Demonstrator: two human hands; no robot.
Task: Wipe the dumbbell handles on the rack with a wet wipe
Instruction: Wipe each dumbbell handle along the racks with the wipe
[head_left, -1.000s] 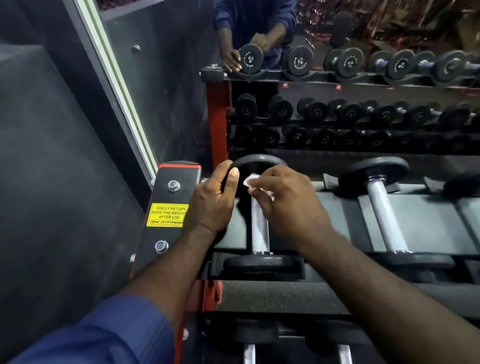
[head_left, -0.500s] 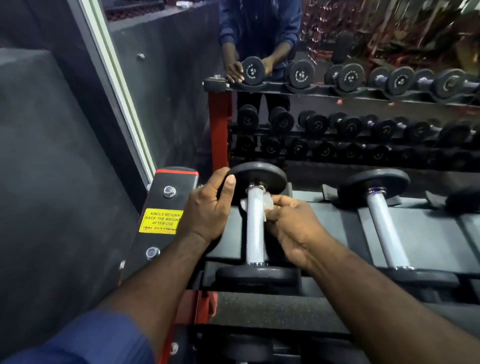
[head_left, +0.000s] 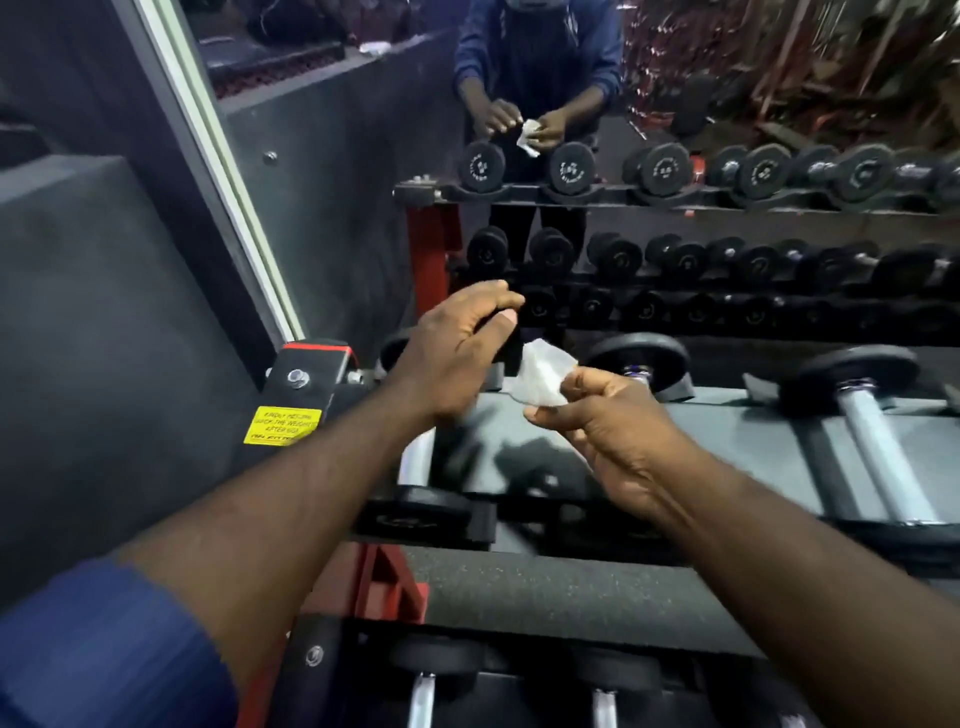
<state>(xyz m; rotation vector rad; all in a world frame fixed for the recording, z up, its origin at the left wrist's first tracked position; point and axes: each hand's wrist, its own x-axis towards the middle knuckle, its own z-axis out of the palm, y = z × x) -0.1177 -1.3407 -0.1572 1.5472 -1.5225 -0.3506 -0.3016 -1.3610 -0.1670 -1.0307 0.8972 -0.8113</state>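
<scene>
Right grip (head_left: 618, 436) pinches the wet wipe (head_left: 543, 382); left grip (head_left: 457, 353) is loose and empty. The second dumbbell (head_left: 644, 356) lies just beneath the right, axis pointing away.

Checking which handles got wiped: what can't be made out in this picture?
Head view:
- Leftmost dumbbell's silver steel handle: mostly hidden by the left hand and forearm.
- Next black dumbbell: handle hidden behind the right hand pinching the crumpled white wet wipe.
- Yellow rectangular sticker: text motion-blurred.
- Lower-shelf chrome handles: cut by the bottom edge.
</scene>
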